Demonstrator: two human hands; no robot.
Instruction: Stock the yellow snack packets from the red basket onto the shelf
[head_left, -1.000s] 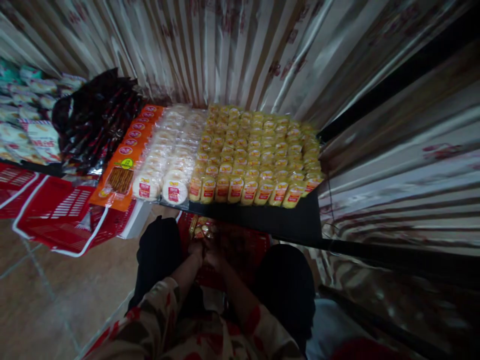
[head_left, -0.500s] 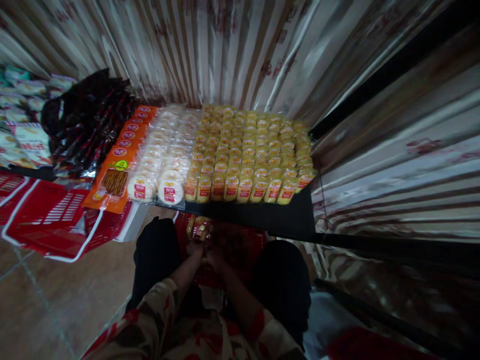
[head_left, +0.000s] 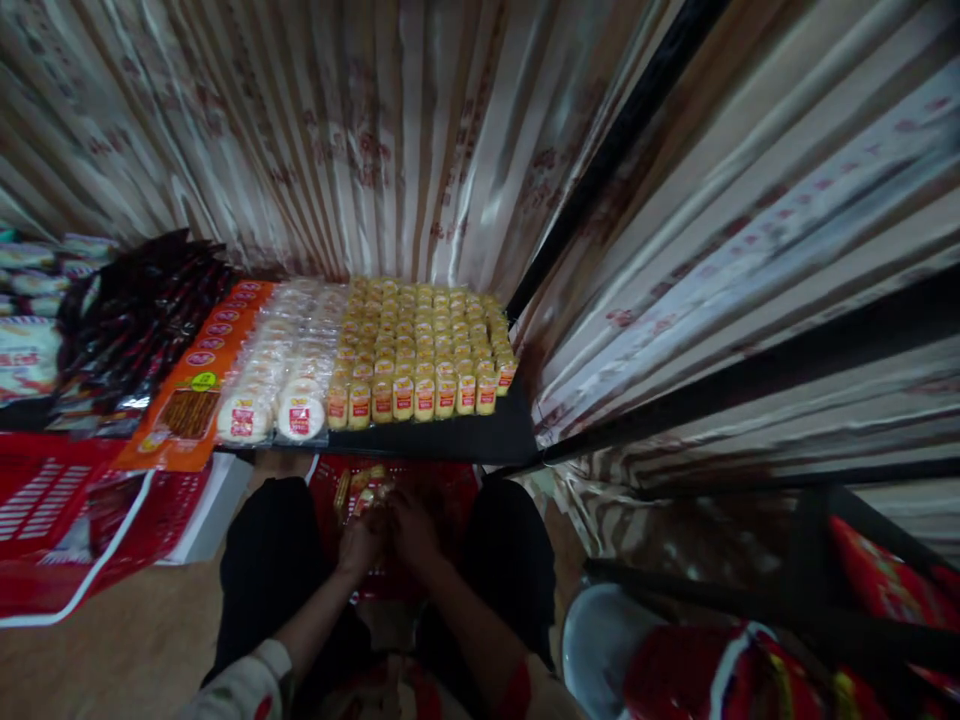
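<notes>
Low between the knees, a red basket (head_left: 450,490) holds small wrapped snack packs (head_left: 363,484) with yellow and red on them. My left hand (head_left: 360,545) is closed on a snack pack at the near side of this group. Right beside it, my right hand (head_left: 412,530) has its fingers curled in toward the same spot; what they grip is lost in the dimness. Above the basket, a black shelf (head_left: 442,440) carries tight rows of yellow wrapped cakes (head_left: 420,355). Left of these stand two rows of round white packaged crackers (head_left: 300,408).
Further left on the shelf are orange snack bags (head_left: 191,385), dark shiny bags (head_left: 142,320) and white bags (head_left: 28,355). A red basket with a white handle (head_left: 67,510) stands at the left. Black frame bars (head_left: 697,400) and a pale bucket (head_left: 600,640) are at the right.
The view has turned to the right and drawn back, so the shelf goods sit further left. Both hands stay in the basket, the right now slightly apart from the left.
</notes>
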